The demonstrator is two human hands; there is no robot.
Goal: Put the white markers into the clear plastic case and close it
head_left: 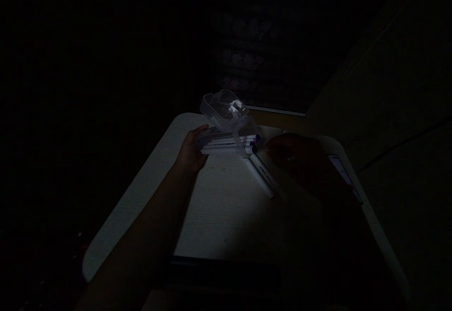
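My left hand [191,150] grips the left end of a clear plastic case [225,111], whose lid stands raised. Inside the case lie several white markers [226,145] with dark and purple ends pointing right. Two more white markers [260,177] rest on the table just in front of the case, slanting toward me. To the right of the case is my right hand [291,153], in deep shadow, near the marker ends. Its fingers are too dark to make out, so whether it holds anything is hidden.
A pale table [212,226] with rounded corners bears all this. A phone-like flat device [344,177] lies at its right edge, partly behind my right arm. Along the near edge is a dark long object [222,273]. A wall [399,90] rises on the right; the room is very dark.
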